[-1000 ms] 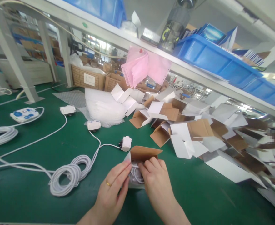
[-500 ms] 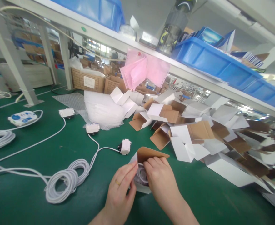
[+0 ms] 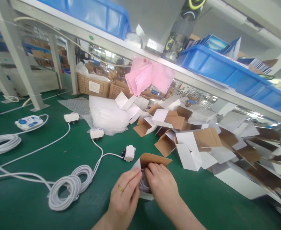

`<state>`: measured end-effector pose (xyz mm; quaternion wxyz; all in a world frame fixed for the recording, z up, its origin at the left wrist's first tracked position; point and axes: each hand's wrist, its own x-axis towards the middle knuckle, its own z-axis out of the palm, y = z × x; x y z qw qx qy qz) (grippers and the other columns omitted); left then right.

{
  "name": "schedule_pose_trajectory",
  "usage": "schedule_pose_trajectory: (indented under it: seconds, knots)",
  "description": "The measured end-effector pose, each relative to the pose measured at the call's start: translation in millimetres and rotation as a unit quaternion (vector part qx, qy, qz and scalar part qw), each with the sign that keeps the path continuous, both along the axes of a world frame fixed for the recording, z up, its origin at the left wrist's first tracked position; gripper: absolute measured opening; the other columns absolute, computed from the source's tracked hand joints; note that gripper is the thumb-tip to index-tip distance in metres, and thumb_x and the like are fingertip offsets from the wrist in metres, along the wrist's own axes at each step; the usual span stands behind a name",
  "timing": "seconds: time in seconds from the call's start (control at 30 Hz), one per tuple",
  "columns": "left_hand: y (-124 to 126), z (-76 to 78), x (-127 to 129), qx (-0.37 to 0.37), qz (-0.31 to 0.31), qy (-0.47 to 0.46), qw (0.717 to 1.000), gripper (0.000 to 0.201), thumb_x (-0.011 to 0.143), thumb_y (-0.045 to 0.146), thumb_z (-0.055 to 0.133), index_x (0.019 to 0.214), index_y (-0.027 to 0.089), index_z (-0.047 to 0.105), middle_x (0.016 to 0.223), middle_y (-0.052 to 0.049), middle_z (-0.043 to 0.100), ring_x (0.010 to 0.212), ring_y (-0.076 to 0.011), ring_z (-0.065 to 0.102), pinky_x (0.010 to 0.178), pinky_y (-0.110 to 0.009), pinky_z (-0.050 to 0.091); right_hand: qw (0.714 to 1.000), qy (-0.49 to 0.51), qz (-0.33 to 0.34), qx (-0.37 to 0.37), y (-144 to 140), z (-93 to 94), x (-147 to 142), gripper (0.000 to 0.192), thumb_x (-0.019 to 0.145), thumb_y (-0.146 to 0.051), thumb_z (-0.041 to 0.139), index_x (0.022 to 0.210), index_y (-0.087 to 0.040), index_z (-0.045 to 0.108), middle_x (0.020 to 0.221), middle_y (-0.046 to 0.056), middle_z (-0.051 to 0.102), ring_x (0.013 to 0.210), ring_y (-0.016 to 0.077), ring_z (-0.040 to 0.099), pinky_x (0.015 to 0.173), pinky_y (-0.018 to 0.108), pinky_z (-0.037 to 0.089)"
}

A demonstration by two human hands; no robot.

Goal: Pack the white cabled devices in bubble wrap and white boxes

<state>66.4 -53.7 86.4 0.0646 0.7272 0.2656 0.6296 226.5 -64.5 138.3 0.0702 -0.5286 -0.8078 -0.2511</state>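
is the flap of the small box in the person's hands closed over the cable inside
No, the brown flap of the small box stands open above the left hand and right hand, with the coiled cable showing inside.

No legible text in view. White label (image 3: 94,86) on cardboard carton (image 3: 92,85): print too small to read. Booklets (image 3: 214,41) in blue bin (image 3: 224,68): covers printed, wording unreadable. Yellow-green marking on dark bottle (image 3: 178,32): shape only, no letters made out. Blue-buttoned controller (image 3: 28,122): no readable marks.
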Motion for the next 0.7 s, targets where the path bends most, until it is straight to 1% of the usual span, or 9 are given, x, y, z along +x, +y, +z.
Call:
schedule_pose_trajectory:
  seconds: [0.07, 0.13, 0.2, 0.33, 0.43, 0.5, 0.6, 0.63, 0.7]
  knots:
    - [3, 2.0, 1, 0.007, -0.005, 0.004, 1.0, 0.039, 0.092, -0.007, 0.052, 0.122, 0.013, 0.065, 0.114, -0.012, 0.073, 0.11, -0.019, 0.069, 0.096, -0.031, 0.062, 1.0, 0.016, 0.004, 0.017, 1, 0.5, 0, 0.02, 0.09, -0.002, 0.06, 0.085, -0.018, 0.071, 0.091, 0.006, 0.067, 0.085, 0.0236, 0.06, 0.081, 0.039, 0.045]
    - [5, 2.8, 2, 0.015, -0.015, 0.01, 1.0, 0.039, 0.091, -0.007, 0.049, 0.122, 0.012, 0.065, 0.113, -0.012, 0.073, 0.111, -0.0187, 0.069, 0.097, -0.03, 0.061, 0.999, 0.031, 0.013, 0.032, 2, 0.6, -1, 0.021, 0.091, -0.003, 0.059, 0.096, -0.017, 0.074, 0.108, 0.009, 0.069, 0.102, 0.025, 0.06, 0.101, 0.041, 0.042]
    - [7, 3.4, 3, 0.024, -0.03, 0.018, 0.999, 0.037, 0.093, -0.005, 0.049, 0.122, 0.011, 0.065, 0.113, -0.013, 0.073, 0.111, -0.0184, 0.068, 0.097, -0.03, 0.06, 0.998, 0.041, 0.025, 0.036, 4, 0.4, -2, 0.023, 0.091, -0.002, 0.058, 0.099, -0.016, 0.075, 0.111, 0.01, 0.069, 0.106, 0.0246, 0.059, 0.11, 0.04, 0.037]
    - [10, 7.0, 0, 0.029, -0.065, 0.068, 0.995, 0.022, 0.099, 0.008, 0.053, 0.115, 0.014, 0.067, 0.107, -0.009, 0.076, 0.104, -0.0182, 0.071, 0.097, -0.033, 0.058, 0.997, 0.065, 0.036, 0.021, 3, 4.7, 4, 0.024, 0.09, -0.001, 0.057, 0.081, -0.016, 0.073, 0.083, 0.007, 0.067, 0.082, 0.022, 0.061, 0.096, 0.038, 0.047]
    - [12, 7.1, -2, 0.027, -0.096, 0.121, 0.988, 0.023, 0.105, 0.017, 0.046, 0.109, 0.019, 0.069, 0.103, -0.005, 0.078, 0.1, -0.0174, 0.073, 0.098, -0.036, 0.056, 0.991, 0.127, 0.039, 0.024, -10, 11.1, 23, 0.024, 0.096, -0.006, 0.054, 0.094, -0.019, 0.075, 0.093, 0.006, 0.07, 0.087, 0.0209, 0.064, 0.09, 0.038, 0.049]
    - [13, 3.4, -3, 0.033, -0.103, 0.131, 0.985, 0.027, 0.107, 0.019, 0.042, 0.111, 0.02, 0.069, 0.104, -0.004, 0.078, 0.102, -0.017, 0.073, 0.099, -0.035, 0.056, 0.952, 0.304, 0.011, 0.036, -21, 10.4, 41, 0.02, 0.099, -0.016, 0.056, 0.103, -0.023, 0.074, 0.109, 0.008, 0.071, 0.103, 0.0221, 0.065, 0.096, 0.04, 0.048]
    - [14, -3.5, -1, 0.041, -0.103, 0.111, 0.988, 0.03, 0.108, 0.019, 0.04, 0.113, 0.021, 0.069, 0.105, -0.005, 0.078, 0.104, -0.0166, 0.072, 0.101, -0.035, 0.054, 0.816, 0.576, -0.036, -0.018, -27, -3.8, 61, 0.028, 0.102, -0.039, 0.057, 0.121, -0.023, 0.068, 0.122, 0.012, 0.069, 0.11, 0.0237, 0.067, 0.091, 0.04, 0.055]
    - [14, -4.7, -1, 0.041, -0.105, 0.103, 0.988, 0.03, 0.108, 0.019, 0.04, 0.112, 0.021, 0.069, 0.105, -0.005, 0.078, 0.104, -0.0165, 0.072, 0.101, -0.035, 0.053, 0.788, 0.612, -0.035, -0.06, -25, -10.7, 63, 0.037, 0.102, -0.048, 0.054, 0.126, -0.021, 0.066, 0.12, 0.014, 0.071, 0.106, 0.0243, 0.07, 0.086, 0.039, 0.058]
    - [12, -4.6, -1, 0.042, -0.112, 0.111, 0.987, 0.027, 0.106, 0.018, 0.043, 0.111, 0.021, 0.07, 0.104, -0.005, 0.078, 0.103, -0.0161, 0.073, 0.101, -0.034, 0.053, 0.771, 0.622, -0.013, -0.138, -18, -22.9, 59, 0.052, 0.102, -0.058, 0.049, 0.129, -0.017, 0.066, 0.109, 0.015, 0.075, 0.092, 0.0255, 0.074, 0.073, 0.037, 0.061]
